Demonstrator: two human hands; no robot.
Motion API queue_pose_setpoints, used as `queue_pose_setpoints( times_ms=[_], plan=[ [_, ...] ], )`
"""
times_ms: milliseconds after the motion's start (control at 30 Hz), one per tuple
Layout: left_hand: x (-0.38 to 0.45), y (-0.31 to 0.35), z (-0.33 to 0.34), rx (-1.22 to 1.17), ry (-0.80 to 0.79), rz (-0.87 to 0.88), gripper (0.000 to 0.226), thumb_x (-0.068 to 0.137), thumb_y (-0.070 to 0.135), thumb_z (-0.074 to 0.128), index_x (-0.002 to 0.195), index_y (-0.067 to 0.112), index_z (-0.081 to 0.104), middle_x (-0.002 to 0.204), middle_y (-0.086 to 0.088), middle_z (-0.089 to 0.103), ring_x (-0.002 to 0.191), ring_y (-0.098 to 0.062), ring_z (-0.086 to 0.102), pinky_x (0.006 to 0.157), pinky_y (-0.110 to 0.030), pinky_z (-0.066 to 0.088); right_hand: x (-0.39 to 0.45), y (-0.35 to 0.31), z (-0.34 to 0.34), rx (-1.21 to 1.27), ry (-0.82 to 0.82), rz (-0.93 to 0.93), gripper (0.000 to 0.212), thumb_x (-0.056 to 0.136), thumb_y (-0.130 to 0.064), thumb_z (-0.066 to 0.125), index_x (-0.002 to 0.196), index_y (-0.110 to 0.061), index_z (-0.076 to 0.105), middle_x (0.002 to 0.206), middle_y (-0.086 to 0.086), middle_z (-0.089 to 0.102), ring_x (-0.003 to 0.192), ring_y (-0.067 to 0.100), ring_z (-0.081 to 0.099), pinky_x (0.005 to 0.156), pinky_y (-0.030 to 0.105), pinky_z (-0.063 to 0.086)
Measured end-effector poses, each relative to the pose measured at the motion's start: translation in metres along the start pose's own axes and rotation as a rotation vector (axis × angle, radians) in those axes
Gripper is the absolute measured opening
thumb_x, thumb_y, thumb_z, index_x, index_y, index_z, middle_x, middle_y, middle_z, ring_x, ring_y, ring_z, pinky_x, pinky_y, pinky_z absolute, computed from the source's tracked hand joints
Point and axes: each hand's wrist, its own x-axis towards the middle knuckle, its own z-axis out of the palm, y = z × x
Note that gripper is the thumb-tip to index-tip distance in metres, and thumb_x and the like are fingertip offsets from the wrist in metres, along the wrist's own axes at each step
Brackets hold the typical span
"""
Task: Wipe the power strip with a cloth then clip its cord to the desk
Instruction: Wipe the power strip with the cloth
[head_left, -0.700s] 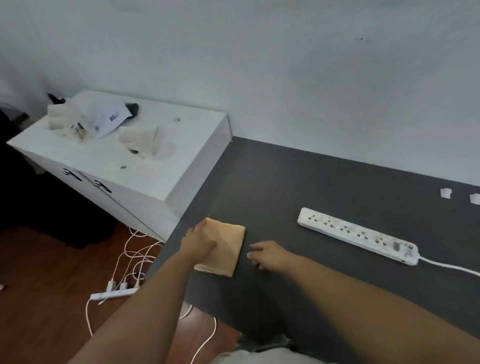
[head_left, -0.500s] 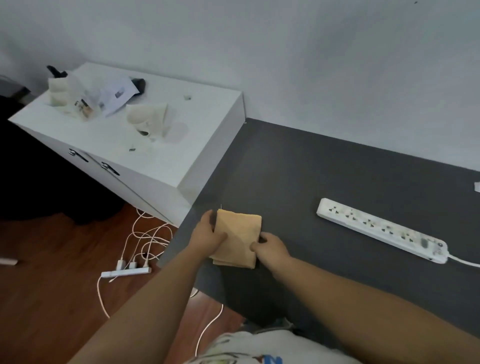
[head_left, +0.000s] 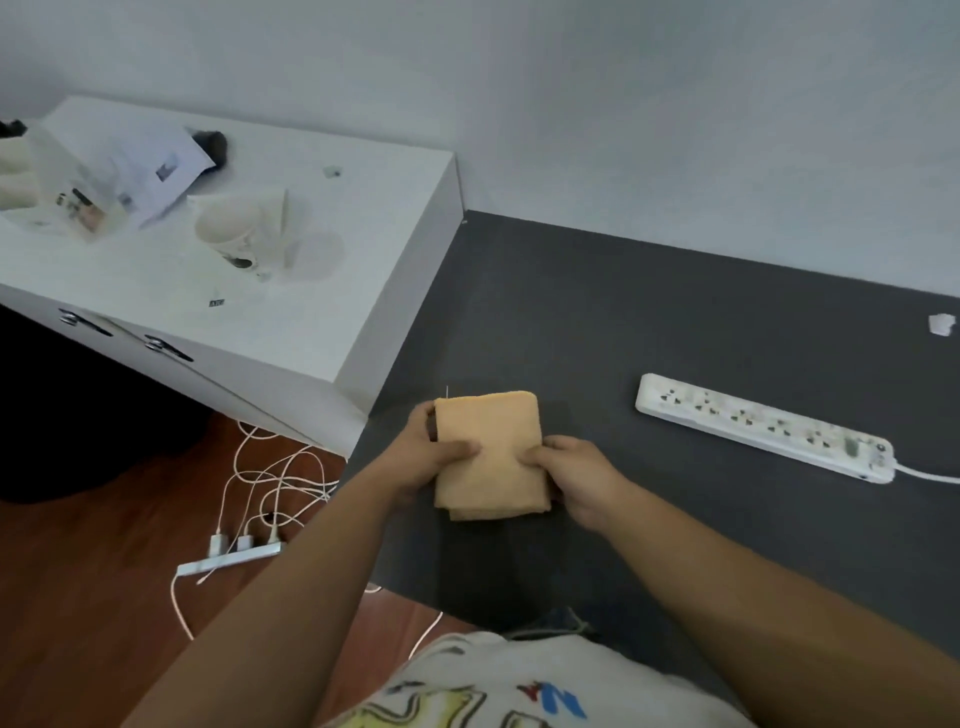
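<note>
A folded orange cloth (head_left: 491, 457) is held just above the near-left part of the dark desk (head_left: 623, 322). My left hand (head_left: 426, 452) grips its left edge, thumb on top. My right hand (head_left: 576, 475) grips its right edge. A white power strip (head_left: 763, 426) lies flat on the desk to the right, apart from both hands. Its white cord (head_left: 930, 474) runs off the right edge of the view. A small white clip (head_left: 941, 324) sits on the desk at the far right.
A white cabinet (head_left: 270, 312) stands left of the desk, with papers, a cup (head_left: 236, 234) and small items on top. A second power strip (head_left: 231, 558) with several white cables lies on the wooden floor below. A pale wall backs the desk.
My right hand has moved from the bare desk onto the cloth's right edge. Both hands have raised and squared the cloth. The view has shifted left, so the power strip sits further right.
</note>
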Motion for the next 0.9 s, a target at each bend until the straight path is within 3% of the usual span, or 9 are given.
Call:
queue_pose_setpoints(
  times_ms=[67,133,267,367,467,567,667,767,900],
  plan=[
    [0.002,0.008,0.003,0.029,-0.068,0.016,0.079,0.079,0.007,0.075,0.138,0.035,0.031,0.120,-0.008,0.056,0.106,-0.025,0.060,0.079,-0.038,0.057,-0.012,-0.005,-0.013,0.079,-0.031,-0.052,0.016,0.085,-0.008,0.066,0.099,0.000,0.066,0.089,0.009,0.071,0.076,0.017,0.066,0.061,0.026,0.052],
    [0.002,0.018,0.012,0.051,-0.168,0.034,0.070,0.082,0.008,0.072,0.137,0.037,0.039,0.123,-0.010,0.056,0.108,-0.026,0.061,0.081,-0.037,0.057,-0.026,-0.010,-0.023,0.057,-0.004,-0.157,0.010,0.084,-0.012,0.068,0.091,-0.005,0.068,0.080,0.002,0.071,0.069,0.010,0.065,0.056,0.019,0.051],
    [0.003,0.032,0.044,0.067,-0.430,0.007,0.032,0.090,0.015,0.061,0.121,0.017,0.063,0.126,-0.004,0.063,0.111,-0.016,0.061,0.095,-0.033,0.052,-0.044,-0.025,-0.040,0.035,0.173,-0.431,0.008,0.081,-0.016,0.072,0.075,-0.012,0.069,0.126,-0.010,0.055,0.109,0.005,0.056,0.080,0.022,0.047],
    [-0.001,0.034,0.072,0.072,-0.542,-0.056,0.037,0.085,0.026,0.061,0.115,0.006,0.066,0.112,-0.012,0.069,0.104,-0.023,0.063,0.096,-0.038,0.048,-0.054,-0.037,-0.052,0.087,0.194,-0.549,0.011,0.081,-0.011,0.070,0.070,-0.009,0.068,0.142,-0.023,0.041,0.125,-0.004,0.041,0.091,0.024,0.041],
    [-0.003,0.032,0.103,0.100,-0.593,-0.090,0.034,0.093,0.029,0.052,0.115,0.006,0.063,0.107,-0.012,0.069,0.102,-0.024,0.063,0.095,-0.038,0.048,-0.057,-0.039,-0.063,0.268,0.127,-0.555,0.017,0.078,-0.017,0.068,0.085,-0.002,0.068,0.134,-0.011,0.057,0.121,0.009,0.053,0.097,0.035,0.044],
    [0.001,0.021,0.124,0.249,-0.652,-0.057,0.036,0.097,0.037,0.046,0.118,0.013,0.063,0.121,-0.021,0.063,0.112,-0.035,0.058,0.099,-0.048,0.044,-0.058,-0.028,-0.072,0.338,0.104,-0.490,0.020,0.081,-0.013,0.069,0.101,-0.012,0.071,0.112,0.012,0.067,0.101,0.025,0.060,0.089,0.043,0.049],
    [0.000,0.012,0.137,0.440,-0.657,-0.025,0.033,0.095,0.044,0.044,0.108,0.026,0.068,0.108,-0.012,0.069,0.094,-0.023,0.062,0.086,-0.037,0.048,-0.058,-0.018,-0.084,0.249,0.187,-0.494,0.020,0.087,-0.007,0.064,0.104,-0.014,0.070,0.100,0.008,0.067,0.094,0.022,0.059,0.083,0.037,0.051],
    [0.002,0.004,0.143,0.533,-0.585,-0.005,0.023,0.095,0.037,0.050,0.105,0.023,0.066,0.089,0.001,0.066,0.077,-0.013,0.055,0.070,-0.024,0.042,-0.058,-0.018,-0.101,0.049,0.373,-0.559,0.022,0.089,-0.006,0.061,0.100,-0.024,0.067,0.104,-0.005,0.066,0.100,0.014,0.060,0.086,0.028,0.049],
    [0.022,0.007,0.146,0.642,-0.448,0.107,0.017,0.091,0.029,0.060,0.108,0.027,0.063,0.102,0.004,0.065,0.089,-0.011,0.060,0.080,-0.023,0.047,-0.051,-0.032,-0.132,-0.241,0.530,-0.511,0.043,0.085,-0.018,0.064,0.116,-0.040,0.044,0.105,-0.007,0.061,0.097,0.011,0.061,0.086,0.026,0.047]
  ],
)
